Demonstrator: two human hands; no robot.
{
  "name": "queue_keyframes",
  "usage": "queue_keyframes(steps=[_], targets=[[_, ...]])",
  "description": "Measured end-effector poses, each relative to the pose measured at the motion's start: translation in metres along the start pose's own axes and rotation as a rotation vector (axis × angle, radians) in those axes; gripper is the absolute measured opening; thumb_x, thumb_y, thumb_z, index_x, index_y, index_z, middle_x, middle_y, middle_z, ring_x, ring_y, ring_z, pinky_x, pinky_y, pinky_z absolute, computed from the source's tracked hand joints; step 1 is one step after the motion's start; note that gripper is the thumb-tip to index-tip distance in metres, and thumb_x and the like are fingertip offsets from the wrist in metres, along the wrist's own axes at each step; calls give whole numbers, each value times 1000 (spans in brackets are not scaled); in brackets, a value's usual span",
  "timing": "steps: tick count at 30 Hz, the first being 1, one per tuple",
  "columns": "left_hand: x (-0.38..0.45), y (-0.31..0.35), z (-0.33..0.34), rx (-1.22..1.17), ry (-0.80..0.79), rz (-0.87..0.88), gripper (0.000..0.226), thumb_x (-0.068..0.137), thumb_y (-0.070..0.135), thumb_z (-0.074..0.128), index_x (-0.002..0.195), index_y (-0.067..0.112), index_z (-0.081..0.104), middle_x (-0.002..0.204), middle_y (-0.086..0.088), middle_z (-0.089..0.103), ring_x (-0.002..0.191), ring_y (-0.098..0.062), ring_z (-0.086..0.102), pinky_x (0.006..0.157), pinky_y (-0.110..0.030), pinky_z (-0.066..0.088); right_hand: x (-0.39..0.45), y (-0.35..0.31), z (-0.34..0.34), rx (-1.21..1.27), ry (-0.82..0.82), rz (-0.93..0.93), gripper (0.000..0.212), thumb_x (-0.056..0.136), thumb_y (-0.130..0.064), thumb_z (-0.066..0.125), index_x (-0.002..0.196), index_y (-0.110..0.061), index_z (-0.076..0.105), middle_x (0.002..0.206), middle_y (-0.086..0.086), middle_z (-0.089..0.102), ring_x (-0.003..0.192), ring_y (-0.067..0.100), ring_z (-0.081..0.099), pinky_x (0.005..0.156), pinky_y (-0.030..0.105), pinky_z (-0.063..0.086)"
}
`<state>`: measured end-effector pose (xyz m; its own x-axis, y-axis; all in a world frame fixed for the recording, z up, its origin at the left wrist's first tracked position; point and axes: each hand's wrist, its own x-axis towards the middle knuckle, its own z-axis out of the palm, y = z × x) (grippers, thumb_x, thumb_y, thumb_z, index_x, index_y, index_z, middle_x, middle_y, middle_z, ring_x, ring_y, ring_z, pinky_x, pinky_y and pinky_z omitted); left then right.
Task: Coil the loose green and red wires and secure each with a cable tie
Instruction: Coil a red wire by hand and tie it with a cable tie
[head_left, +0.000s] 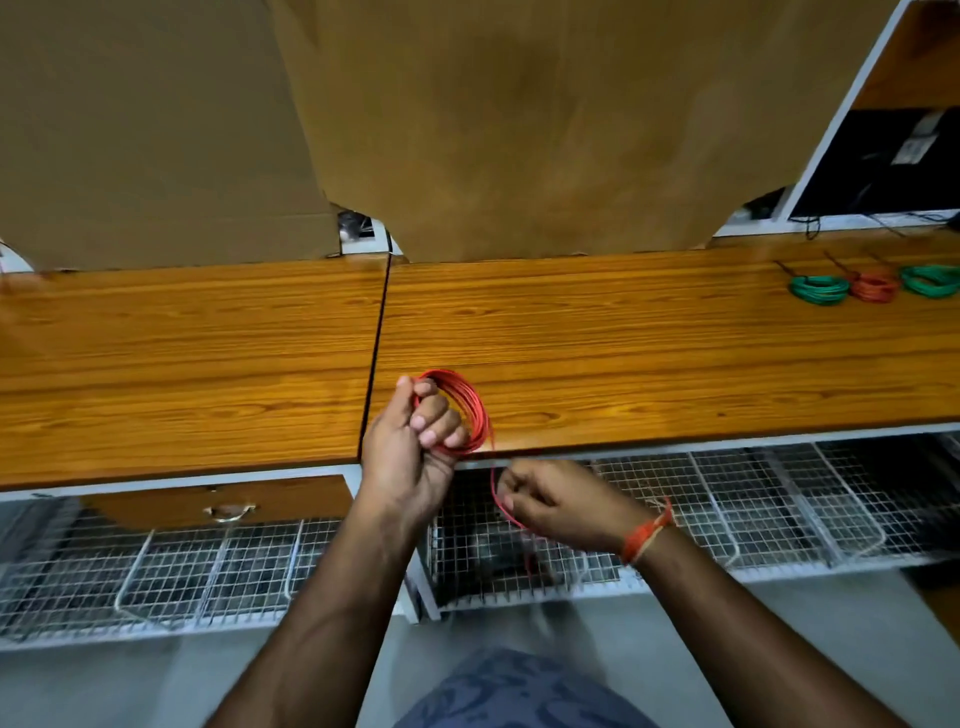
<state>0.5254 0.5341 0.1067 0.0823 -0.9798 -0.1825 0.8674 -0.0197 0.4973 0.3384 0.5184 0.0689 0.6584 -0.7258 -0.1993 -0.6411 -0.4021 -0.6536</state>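
Observation:
My left hand (415, 441) grips a coil of red wire (467, 402) over the front edge of the wooden table (649, 353), fingers curled through the loops. A loose red tail (496, 491) runs down from the coil to my right hand (561, 506), which pinches it just below the table edge; the tail continues down past the hand. At the far right of the table lie three finished coils: a green coil (819, 289), a red coil (875, 287) and another green coil (932, 280).
Brown cardboard sheets (467, 130) stand along the back of the table. White wire-mesh baskets (753, 499) hang under the tabletop, and a drawer with a metal handle (228, 512) sits at lower left. A dark monitor (893, 161) is at the far right.

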Motion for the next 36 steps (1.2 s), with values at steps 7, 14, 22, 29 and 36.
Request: queue_keyframes(steps=[7, 14, 22, 29, 36], targets=[[11, 19, -18, 72, 21, 59, 36, 111, 34, 34, 83, 18, 49, 49, 10, 34, 39, -4, 30, 44, -20, 31, 0, -38, 20, 318, -1, 37, 7, 103, -27, 59, 106, -20, 57, 91, 0, 66, 77, 8, 66, 70, 31, 53], [1, 37, -23, 168, -49, -54, 37, 111, 32, 33, 81, 18, 48, 46, 12, 32, 36, -3, 28, 42, -19, 28, 29, -39, 44, 202, 630, 145, 70, 88, -19, 76, 145, -27, 37, 140, -6, 45, 124, 5, 46, 105, 28, 44], [-8, 53, -31, 216, -63, 31, 35, 111, 34, 34, 84, 18, 49, 48, 11, 34, 38, -3, 31, 44, -20, 30, 53, -42, 59, -57, 462, 144, 21, 96, -25, 68, 117, -23, 67, 109, -1, 73, 100, 19, 68, 84, 35, 54], [-7, 48, -61, 771, -4, 388, 34, 112, 36, 32, 89, 17, 48, 63, 4, 51, 57, -12, 44, 56, -28, 36, 20, -75, 54, -163, 313, -185, 18, 105, -37, 52, 96, -24, 60, 78, -6, 60, 70, 14, 56, 60, 36, 45], [-20, 12, -51, 987, -323, 276, 43, 109, 39, 35, 85, 7, 52, 63, -4, 47, 55, -16, 42, 52, -31, 33, -15, -89, 13, -19, 503, -254, 11, 101, -23, 63, 100, -19, 73, 89, -16, 69, 82, -2, 63, 70, 21, 50]])
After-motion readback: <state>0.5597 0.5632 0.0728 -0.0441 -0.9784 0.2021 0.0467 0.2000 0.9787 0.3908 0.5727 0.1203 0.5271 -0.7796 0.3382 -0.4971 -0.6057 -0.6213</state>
